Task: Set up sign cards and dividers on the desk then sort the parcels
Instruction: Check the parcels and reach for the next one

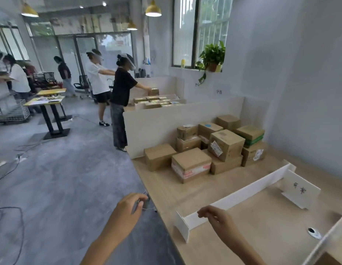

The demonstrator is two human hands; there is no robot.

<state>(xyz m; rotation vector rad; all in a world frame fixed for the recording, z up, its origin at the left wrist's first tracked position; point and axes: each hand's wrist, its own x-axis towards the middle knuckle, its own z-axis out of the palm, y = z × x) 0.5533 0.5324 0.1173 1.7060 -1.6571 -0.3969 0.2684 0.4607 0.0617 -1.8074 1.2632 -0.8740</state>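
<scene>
A long white divider (241,194) stands across the wooden desk (214,188), with a folded end near the front edge. My right hand (217,217) hovers over the divider's near end, fingers loosely curled and holding nothing. Off the desk's front edge, my left hand (131,204) hangs over the floor, fingers half curled and empty. A white sign card (300,190) with handwritten characters stands upright just right of the divider. A pile of several brown cardboard parcels (214,146) sits at the back of the desk. Another sign card (220,91) hangs on the wall.
A tall white partition (156,125) borders the desk at the back left. Another white board edge (331,232) crosses the lower right corner, near a desk cable hole (314,232). Several people work at neighbouring desks. Cables (11,222) lie on the grey floor.
</scene>
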